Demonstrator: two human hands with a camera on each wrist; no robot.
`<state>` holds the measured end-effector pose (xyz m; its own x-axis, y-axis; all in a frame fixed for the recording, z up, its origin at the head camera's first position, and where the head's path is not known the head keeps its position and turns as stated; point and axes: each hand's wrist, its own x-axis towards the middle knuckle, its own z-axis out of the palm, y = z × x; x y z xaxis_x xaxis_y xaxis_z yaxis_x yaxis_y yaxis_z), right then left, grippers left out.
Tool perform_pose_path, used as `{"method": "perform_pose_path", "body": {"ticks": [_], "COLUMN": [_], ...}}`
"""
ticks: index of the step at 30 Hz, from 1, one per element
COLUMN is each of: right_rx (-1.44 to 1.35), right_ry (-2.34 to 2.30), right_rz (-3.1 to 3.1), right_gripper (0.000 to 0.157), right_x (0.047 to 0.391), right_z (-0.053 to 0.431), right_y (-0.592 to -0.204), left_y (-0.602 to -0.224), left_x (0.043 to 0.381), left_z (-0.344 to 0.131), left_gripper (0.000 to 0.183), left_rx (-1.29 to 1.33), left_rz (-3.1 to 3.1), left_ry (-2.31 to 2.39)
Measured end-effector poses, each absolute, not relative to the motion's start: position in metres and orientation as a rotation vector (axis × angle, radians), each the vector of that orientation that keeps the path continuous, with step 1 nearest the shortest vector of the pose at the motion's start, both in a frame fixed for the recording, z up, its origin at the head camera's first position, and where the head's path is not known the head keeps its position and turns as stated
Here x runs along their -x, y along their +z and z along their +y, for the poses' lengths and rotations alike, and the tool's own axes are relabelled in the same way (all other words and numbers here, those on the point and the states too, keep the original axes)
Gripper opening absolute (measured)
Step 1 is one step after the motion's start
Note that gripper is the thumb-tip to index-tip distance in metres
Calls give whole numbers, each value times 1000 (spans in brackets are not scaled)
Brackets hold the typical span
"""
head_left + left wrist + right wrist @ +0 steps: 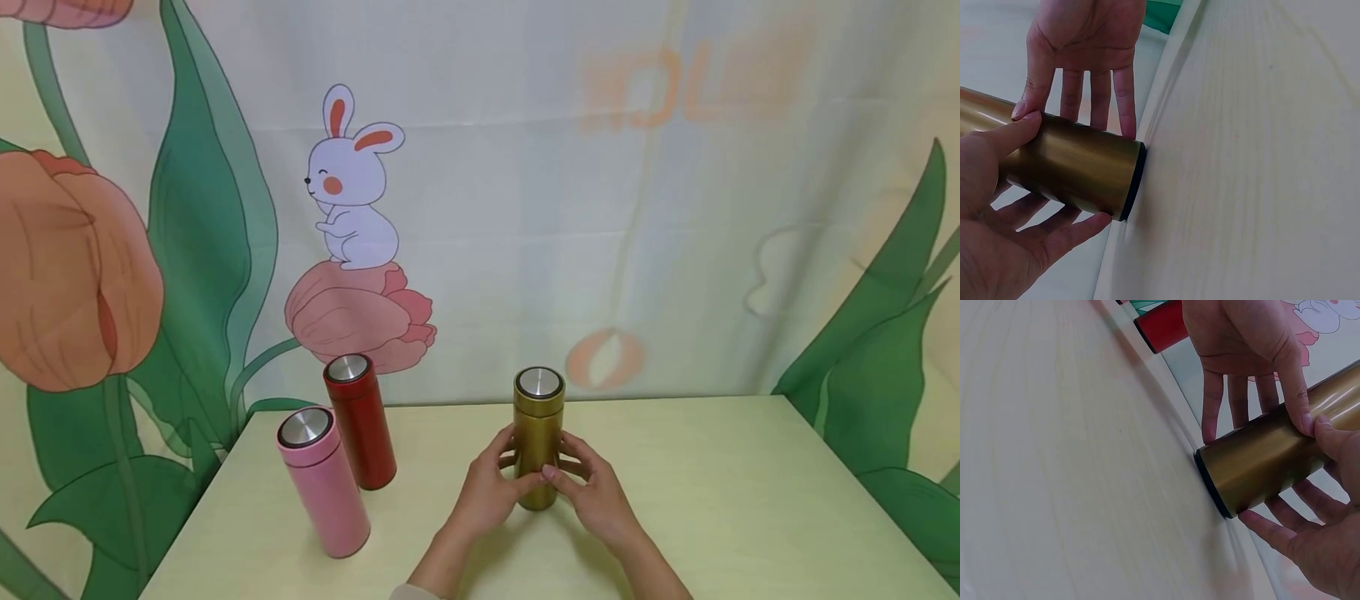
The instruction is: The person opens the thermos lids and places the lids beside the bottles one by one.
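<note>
A gold thermos bottle (538, 437) with a silver-topped lid stands upright right of the table's middle. From its left side, my left hand (486, 493) holds it, thumb across the front and fingers along the side. My right hand (600, 496) holds the opposite side in the same manner, the two thumb tips meeting at the front. In the left wrist view, the dark base of the gold bottle (1079, 165) is close to the tabletop. Fingertips of both hands lie against the lower body of the bottle (1266, 465) in the right wrist view.
To the left stand a pink thermos bottle (330, 500) and, just behind it, a red thermos bottle (367, 433). The pale wood-grain table (750, 500) ends at the back against a printed curtain (495, 208) with tulips and a rabbit.
</note>
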<state>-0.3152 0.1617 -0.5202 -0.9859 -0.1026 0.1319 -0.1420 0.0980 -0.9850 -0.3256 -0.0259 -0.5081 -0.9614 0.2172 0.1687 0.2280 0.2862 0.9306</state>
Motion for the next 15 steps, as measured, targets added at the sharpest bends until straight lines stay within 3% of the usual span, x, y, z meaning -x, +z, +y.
{"method": "perform_pose_path", "body": {"ticks": [15], "right_rx": [-274], "right_ry": [2029], "right_rz": [-2338], "right_gripper": [61], "right_x": [313], "right_z": [161], "right_y": [-520], "left_y": [-510], "left_x": [326], "left_z": [-27], "left_gripper": [79], "left_rx": [453], "left_rz": [-2546], "left_ry": [-1790]}}
